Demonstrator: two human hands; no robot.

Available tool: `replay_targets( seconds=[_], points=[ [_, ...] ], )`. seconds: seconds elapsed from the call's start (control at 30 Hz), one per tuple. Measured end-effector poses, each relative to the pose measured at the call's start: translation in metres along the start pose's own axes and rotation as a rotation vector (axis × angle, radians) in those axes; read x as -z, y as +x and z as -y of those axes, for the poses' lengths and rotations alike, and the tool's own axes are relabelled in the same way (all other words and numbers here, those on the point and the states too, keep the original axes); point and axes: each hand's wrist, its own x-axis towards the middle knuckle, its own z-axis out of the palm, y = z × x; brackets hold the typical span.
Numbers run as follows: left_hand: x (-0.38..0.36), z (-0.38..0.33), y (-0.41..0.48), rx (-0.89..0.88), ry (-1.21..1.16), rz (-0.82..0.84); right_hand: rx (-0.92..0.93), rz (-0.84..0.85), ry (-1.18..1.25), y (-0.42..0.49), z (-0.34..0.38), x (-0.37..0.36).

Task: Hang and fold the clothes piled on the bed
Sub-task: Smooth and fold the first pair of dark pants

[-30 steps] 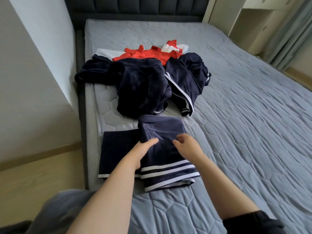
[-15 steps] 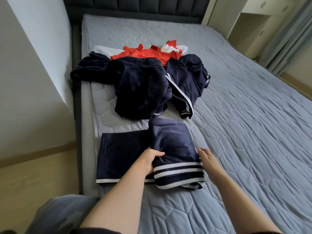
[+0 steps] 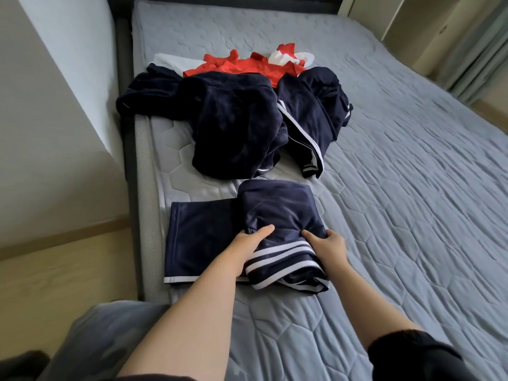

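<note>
The folded navy garment (image 3: 280, 215) with white stripes lay on the bed (image 3: 412, 188) near its left edge, partly on top of a flat navy piece (image 3: 203, 243) at its 9 o'clock. The left hand (image 3: 246, 244) gripped its left side, thumb on top. The right hand (image 3: 330, 247) gripped its right side, fingers curled over the edge. At 12 o'clock from it sat the pile of clothes (image 3: 236, 125), with a red garment (image 3: 247, 67) at the far side.
</note>
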Motion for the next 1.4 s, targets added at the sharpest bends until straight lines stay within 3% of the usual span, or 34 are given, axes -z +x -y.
replay_targets(
  seconds=[0.13, 0.23, 0.4, 0.5, 0.6, 0.7, 0.77, 0.87, 0.93, 1.03, 1.13, 1.2, 1.27, 1.4],
  points=[
    [0.006, 0.005, -0.018, 0.132, 0.112, 0.258, -0.043, -0.049, -0.006, -0.002, 0.0, -0.006],
    [0.001, 0.011, -0.027, 0.155, 0.16, 0.311, -0.027, -0.054, -0.047, -0.002, 0.0, -0.006],
    [0.005, 0.009, -0.037, 0.247, -0.125, 0.195, 0.09, 0.013, -0.146, -0.002, -0.002, 0.003],
    [0.005, 0.006, -0.04, 0.195, 0.105, -0.096, 0.307, 0.004, -0.251, -0.014, -0.007, 0.014],
    [0.0, 0.005, -0.041, -0.003, 0.33, -0.388, 0.648, 0.029, -0.364, -0.032, -0.018, 0.026],
    [0.0, 0.005, -0.045, -0.561, 0.735, -0.695, 0.785, 0.139, -0.517, -0.043, -0.03, 0.035],
    [-0.002, 0.008, -0.047, -0.846, 0.976, -0.541, 0.804, 0.172, -0.562, -0.045, -0.03, 0.039],
    [-0.006, 0.02, -0.046, -0.699, 1.375, -0.178, 0.879, 0.22, -0.658, -0.045, -0.025, 0.043],
    [-0.001, 0.026, -0.043, -0.655, 1.51, -0.171, 1.01, 0.238, -0.765, -0.046, -0.019, 0.043],
    [0.004, 0.021, -0.045, -0.569, 1.355, -0.196, 1.133, 0.172, -0.871, -0.038, -0.018, 0.046],
    [0.005, 0.008, -0.047, -0.383, 0.811, -0.202, 0.887, 0.205, -0.828, -0.035, -0.022, 0.048],
    [0.011, 0.002, -0.045, -0.411, 0.58, -0.429, 0.717, 0.142, -0.711, -0.034, -0.023, 0.044],
    [0.018, 0.001, -0.037, -0.445, 0.612, -0.594, 0.631, 0.013, -0.595, -0.035, -0.016, 0.037],
    [0.015, 0.011, -0.027, -0.244, 0.92, -0.308, 0.794, -0.062, -0.592, -0.047, 0.002, 0.015]
  ],
)
